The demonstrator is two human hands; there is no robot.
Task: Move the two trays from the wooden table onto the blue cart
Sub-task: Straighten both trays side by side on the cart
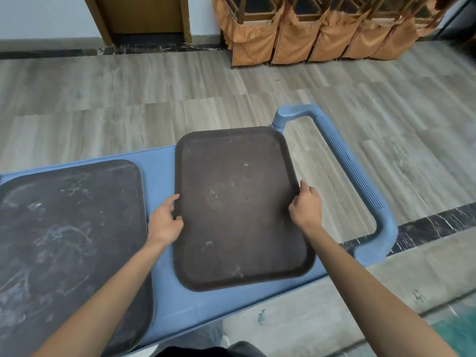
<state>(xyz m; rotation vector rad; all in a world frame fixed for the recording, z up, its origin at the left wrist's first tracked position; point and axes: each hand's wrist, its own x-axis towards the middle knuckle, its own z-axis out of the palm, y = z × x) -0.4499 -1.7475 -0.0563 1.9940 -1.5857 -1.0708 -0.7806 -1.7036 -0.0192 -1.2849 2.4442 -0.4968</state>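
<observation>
While both arms reach out from the near edge, the person's dark trousers (pixel 206 338) show at the very bottom. Just past them is the blue cart (pixel 164 292), with its flat top running left to right. Two trays lie on it, side by side and a little apart.

On the left sits the scratched dark tray (pixel 69 240), marked with pale scuffs. It fills the left part of the cart top, and no hand touches it.

On the right is the brown tray (pixel 239 207). The left hand (pixel 166 222) has its fingers curled onto the tray's left rim. The right hand (pixel 306 207) grips the tray's right rim, thumb on top. So both hands are holding this tray. Whether it rests flat on the cart or is lifted a bit cannot be told.

Right of the tray, the blue cart handle (pixel 358 176) loops out over the floor.

Farther off is the grey wood-look floor (pixel 128 99). At the far right stands a row of chairs with orange covers (pixel 309 39). At the far left is a brown wooden door frame (pixel 103 21).
</observation>
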